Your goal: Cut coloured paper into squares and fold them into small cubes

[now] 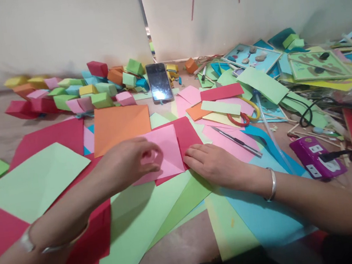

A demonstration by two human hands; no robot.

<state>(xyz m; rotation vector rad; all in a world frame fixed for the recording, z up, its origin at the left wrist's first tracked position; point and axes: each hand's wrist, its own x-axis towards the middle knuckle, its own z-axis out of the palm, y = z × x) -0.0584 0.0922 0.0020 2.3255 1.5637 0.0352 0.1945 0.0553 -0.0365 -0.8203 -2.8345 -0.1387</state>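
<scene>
A pink paper square (169,150) with a crease lies over a red paper sheet (192,132), which shows at its right side and lower edge. Above the pink square hovers my left hand (128,159), its fingers curled and the thumb apart, with nothing visible between them. My right hand (215,163) rests palm down at the right edge of the pink square, fingertips flat on the red sheet, its thumb hidden. Beneath these lies a large light-green sheet (142,222). An orange sheet (120,126) sits just beyond my left hand.
Folded paper cubes (71,93) are heaped at the back left beside a phone (159,82). Right of my hands lie a craft knife (236,141), scissors (244,117) and paper strips (220,92). A purple power socket box (317,157) with black cables stands farther right.
</scene>
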